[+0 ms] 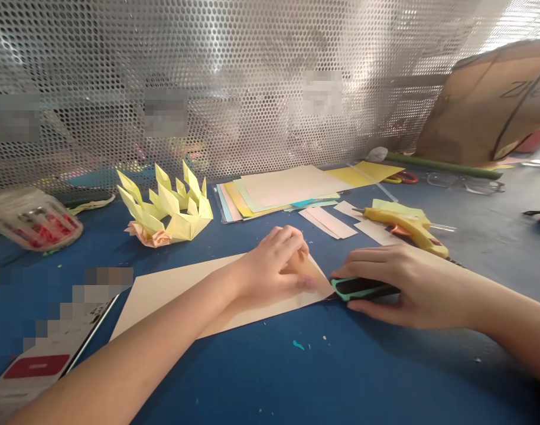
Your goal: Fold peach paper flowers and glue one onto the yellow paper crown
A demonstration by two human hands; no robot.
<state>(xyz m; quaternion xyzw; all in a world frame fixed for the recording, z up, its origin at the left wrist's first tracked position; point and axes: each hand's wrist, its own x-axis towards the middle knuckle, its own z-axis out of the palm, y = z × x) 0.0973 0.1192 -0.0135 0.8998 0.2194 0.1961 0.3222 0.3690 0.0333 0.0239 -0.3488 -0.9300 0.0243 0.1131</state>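
Head camera: my right hand (412, 283) is wrapped round the teal-and-black scissors (358, 296), whose dark end meets the nearest corner of a pale sheet (185, 277). Across from that grip, my left hand (274, 260) rests on the sheet, fingers curled; I can't tell whether they pinch the paper or only press it down. If that hold is loose, a push from the scissors could buckle the corner or skew the sheet. My left thumb sits near the blades, so a slip could nick it. Just beyond my right knuckles, a wide swing might knock the yellow glue gun (407, 229).
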